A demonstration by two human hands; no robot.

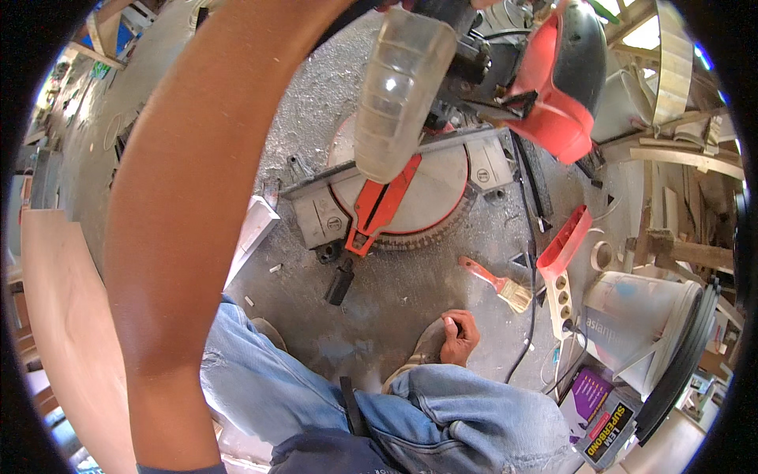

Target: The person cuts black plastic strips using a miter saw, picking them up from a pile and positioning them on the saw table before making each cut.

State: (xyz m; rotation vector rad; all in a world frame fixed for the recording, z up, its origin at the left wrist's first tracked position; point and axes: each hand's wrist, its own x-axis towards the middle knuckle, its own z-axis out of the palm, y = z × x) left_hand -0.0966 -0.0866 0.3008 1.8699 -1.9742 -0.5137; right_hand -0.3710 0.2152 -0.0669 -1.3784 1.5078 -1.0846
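Observation:
A mitre saw (332,225) sits on the floor before my knees, its red slotted insert (387,197) running across the round grey table. The saw's head is raised, with a clear plastic guard (403,87) and a red-and-black motor housing (553,87) close to me. My left arm reaches up across the picture to the top of that head. Only bits of my left hand (388,5) show at the upper edge, around a black part of the saw. Low by my shoe, my right hand (459,338) is closed with curled fingers; its palm is hidden.
Right of the saw lie a red-handled paintbrush (505,286), a red-and-white power strip (559,288) and black cable (531,316). Farther right stand a white bucket (632,324) and a purple-and-black box (596,415). A white strip (253,233) and a wooden board (67,316) are at left.

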